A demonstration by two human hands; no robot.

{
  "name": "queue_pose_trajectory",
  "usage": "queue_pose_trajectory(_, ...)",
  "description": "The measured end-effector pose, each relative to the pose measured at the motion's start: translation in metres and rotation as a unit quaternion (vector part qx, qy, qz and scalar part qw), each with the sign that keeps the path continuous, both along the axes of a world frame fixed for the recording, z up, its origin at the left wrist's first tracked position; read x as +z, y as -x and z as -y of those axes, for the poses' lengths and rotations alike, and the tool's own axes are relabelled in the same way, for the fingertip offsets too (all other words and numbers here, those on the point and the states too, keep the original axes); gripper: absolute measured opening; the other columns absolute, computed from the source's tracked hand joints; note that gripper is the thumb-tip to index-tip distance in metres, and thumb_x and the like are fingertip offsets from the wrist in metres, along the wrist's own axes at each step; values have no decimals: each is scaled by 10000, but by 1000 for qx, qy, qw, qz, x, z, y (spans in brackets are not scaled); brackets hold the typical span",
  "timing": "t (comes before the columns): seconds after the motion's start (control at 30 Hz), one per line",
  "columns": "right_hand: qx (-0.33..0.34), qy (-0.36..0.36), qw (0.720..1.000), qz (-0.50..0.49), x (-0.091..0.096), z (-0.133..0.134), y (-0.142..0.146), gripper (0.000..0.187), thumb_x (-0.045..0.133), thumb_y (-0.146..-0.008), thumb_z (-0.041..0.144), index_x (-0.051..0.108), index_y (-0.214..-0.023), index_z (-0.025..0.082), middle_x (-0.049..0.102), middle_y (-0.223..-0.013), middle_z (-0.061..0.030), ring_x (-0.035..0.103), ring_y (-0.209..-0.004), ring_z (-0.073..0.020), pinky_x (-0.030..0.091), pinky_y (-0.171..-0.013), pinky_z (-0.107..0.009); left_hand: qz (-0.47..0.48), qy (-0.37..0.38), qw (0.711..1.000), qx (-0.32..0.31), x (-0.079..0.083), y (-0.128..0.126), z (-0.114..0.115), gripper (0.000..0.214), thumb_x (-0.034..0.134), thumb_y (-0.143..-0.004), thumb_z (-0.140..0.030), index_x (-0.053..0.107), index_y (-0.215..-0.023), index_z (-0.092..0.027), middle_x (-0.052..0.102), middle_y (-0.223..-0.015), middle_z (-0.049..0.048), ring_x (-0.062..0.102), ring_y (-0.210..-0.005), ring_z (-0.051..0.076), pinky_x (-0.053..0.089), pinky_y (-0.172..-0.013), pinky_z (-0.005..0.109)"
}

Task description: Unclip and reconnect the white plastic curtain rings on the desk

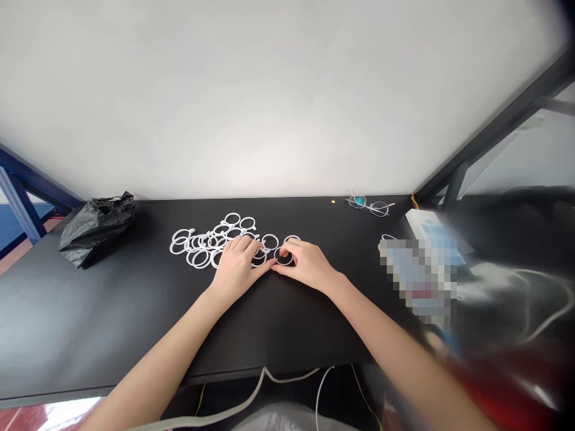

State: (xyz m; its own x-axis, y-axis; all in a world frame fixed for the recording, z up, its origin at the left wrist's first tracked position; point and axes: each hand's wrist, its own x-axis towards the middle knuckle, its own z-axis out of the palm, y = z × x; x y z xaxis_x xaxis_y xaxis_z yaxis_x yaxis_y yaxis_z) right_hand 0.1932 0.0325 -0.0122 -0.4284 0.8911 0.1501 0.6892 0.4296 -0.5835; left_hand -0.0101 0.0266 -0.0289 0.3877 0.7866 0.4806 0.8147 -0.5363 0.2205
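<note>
Several thin white plastic rings (pixel 197 258), some with a small round knob on the rim, lie in an overlapping cluster on the black table. My left hand (pixel 238 260) is over the right part of the cluster, its fingers curled at a white ring (pixel 259 265) and its thumb stretched toward my other hand. My right hand (pixel 308 263) has thumb and fingers closed around the edge of another white ring (pixel 284 264). The two thumb tips nearly meet between these rings. More rings show just beyond my hands, and my left fingers hide some of the cluster.
A crumpled black plastic bag (pixel 99 224) sits at the table's left. Eyeglasses (pixel 378 209) lie near the wall at back right. A white and blue box (pixel 429 230) and a blurred-out item (pixel 417 281) are on the right. Cables (pixel 251 398) hang below the front edge.
</note>
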Motion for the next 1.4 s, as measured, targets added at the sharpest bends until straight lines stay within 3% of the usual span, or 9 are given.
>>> queue_pose_trajectory(0.27, 17, 2, 1000, 25, 2, 1, 1, 93, 649, -809, 166, 568, -766, 186, 602, -747, 36, 527, -651, -89, 307, -573, -211, -12, 33, 999, 9, -2, 0, -1, 229, 624, -880, -405, 612, -937, -183, 589, -869, 53, 536, -844, 236, 429, -784, 372)
queue_pose_trajectory(0.47, 19, -17, 999, 42, 4, 2, 0, 151, 610, -799, 130, 517, -690, 179, 566, -729, 29, 477, -614, -88, 274, -551, -219, -17, 40, 999, 10, -4, 0, -1, 248, 636, -872, -413, 606, -961, -183, 594, -894, 57, 542, -877, 245, 435, -818, 384)
queue_pose_trajectory(0.7, 9, -27, 997, -68, 1, -1, -2, 178, 617, -776, 113, 478, -690, 184, 529, -720, 32, 432, -573, -79, 334, -561, -212, -18, 40, 999, 8, -5, 1, -2, 269, 641, -867, -417, 599, -992, -183, 591, -919, 63, 543, -885, 248, 441, -831, 399)
queue_pose_trajectory(0.87, 0, -78, 987, -141, 0, -2, 0, 187, 621, -783, 132, 473, -684, 188, 490, -702, 35, 387, -534, -74, 349, -539, -218, -3, 40, 999, 6, -3, 0, -1, 256, 644, -861, -414, 607, -980, -190, 582, -910, 63, 539, -872, 249, 440, -817, 400)
queue_pose_trajectory(1.03, 15, -127, 972, -195, 0, 1, 4, 186, 624, -821, 170, 486, -700, 193, 458, -669, 36, 386, -532, -82, 355, -516, -221, 87, 49, 995, -22, 6, -5, 2, 166, 514, -946, -326, 599, -997, -193, 597, -901, 63, 548, -869, 228, 430, -816, 380)
queue_pose_trajectory(1.17, 52, -130, 966, -217, -3, 5, 7, 195, 628, -851, 205, 492, -711, 196, 483, -683, 26, 433, -561, -92, 396, -544, -227, 179, 128, 973, -63, 14, -8, 5, 177, 435, -976, -285, 581, -956, -189, 607, -858, 48, 551, -813, 191, 439, -780, 333)
queue_pose_trajectory(1.27, 83, -107, 969, -206, -6, 9, 9, 182, 614, -872, 226, 514, -723, 194, 514, -715, 13, 463, -578, -94, 420, -559, -227, 223, 192, 954, -57, 16, -9, 6, 219, 433, -976, -324, 569, -872, -188, 599, -812, 30, 540, -745, 165, 434, -706, 290)
queue_pose_trajectory(1.4, 97, -100, 968, -206, -7, 11, 10, 119, 617, -875, 246, 547, -793, 195, 547, -752, 6, 481, -575, -90, 438, -561, -226, 239, 213, 946, -40, 16, -9, 6, 312, 406, -983, -349, 502, -732, -190, 518, -679, -8, 467, -627, 137, 388, -628, 269)
